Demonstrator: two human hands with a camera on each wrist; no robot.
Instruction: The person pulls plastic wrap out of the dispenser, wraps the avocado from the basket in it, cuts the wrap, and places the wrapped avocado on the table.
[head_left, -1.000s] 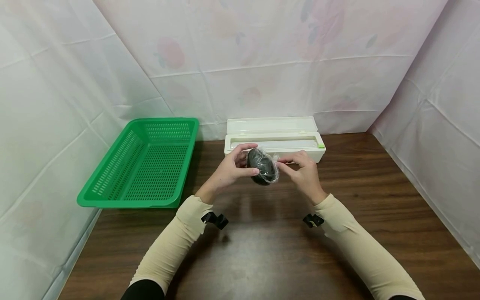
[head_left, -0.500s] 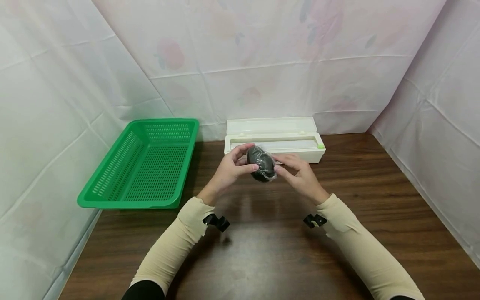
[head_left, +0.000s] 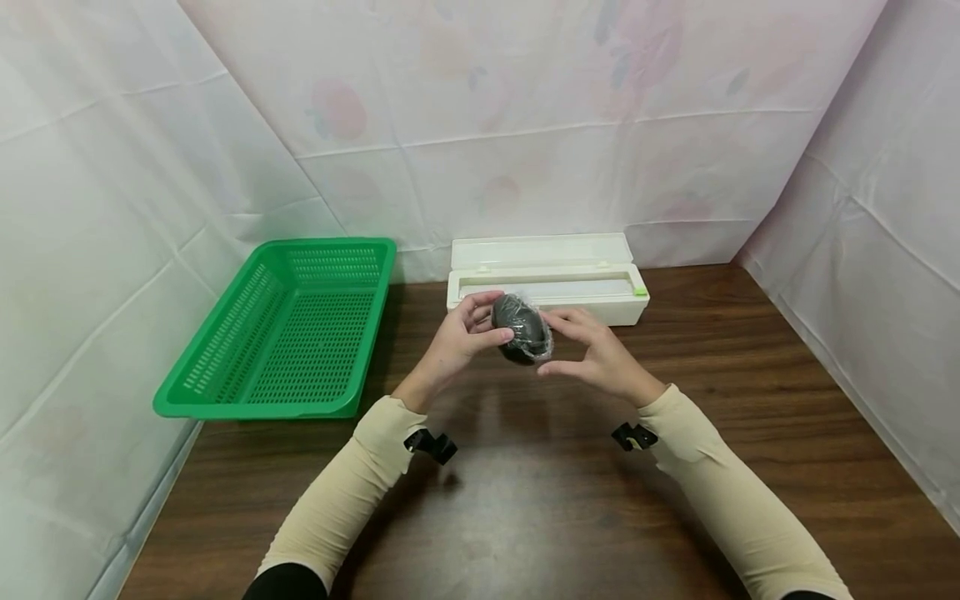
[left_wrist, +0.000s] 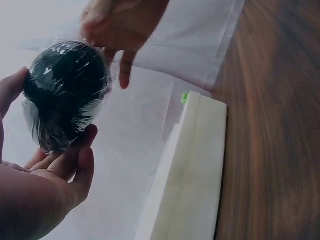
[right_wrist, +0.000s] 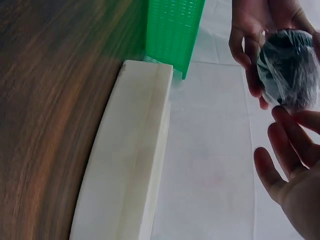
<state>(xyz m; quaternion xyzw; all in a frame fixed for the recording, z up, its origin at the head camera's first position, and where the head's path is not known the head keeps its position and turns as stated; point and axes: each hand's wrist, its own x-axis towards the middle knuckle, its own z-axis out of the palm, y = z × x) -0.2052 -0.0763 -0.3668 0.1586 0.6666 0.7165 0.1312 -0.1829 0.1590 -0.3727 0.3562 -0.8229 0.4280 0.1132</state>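
Observation:
A dark oval object wrapped in clear cling film (head_left: 522, 328) is held above the table, just in front of the white film dispenser box (head_left: 570, 250). My left hand (head_left: 467, 335) grips it from the left, thumb in front and fingers behind; the left wrist view shows the same wrapped object (left_wrist: 65, 92) cradled by that hand (left_wrist: 60, 175). My right hand (head_left: 587, 348) is at its right side with fingers spread and nearly straight, fingertips at the film. In the right wrist view the right hand (right_wrist: 287, 150) stays open just below the wrapped object (right_wrist: 287, 67).
A green perforated basket (head_left: 255, 407) stands at the left against the draped wall. The dispenser box (right_wrist: 130, 150) lies open at the back of the brown wooden table (head_left: 525, 500). White sheeting closes in the left, back and right sides.
My right hand has let go of its pinch on the film and spread its fingers, dropping slightly. The wrapped object and left hand have shifted a little farther back.

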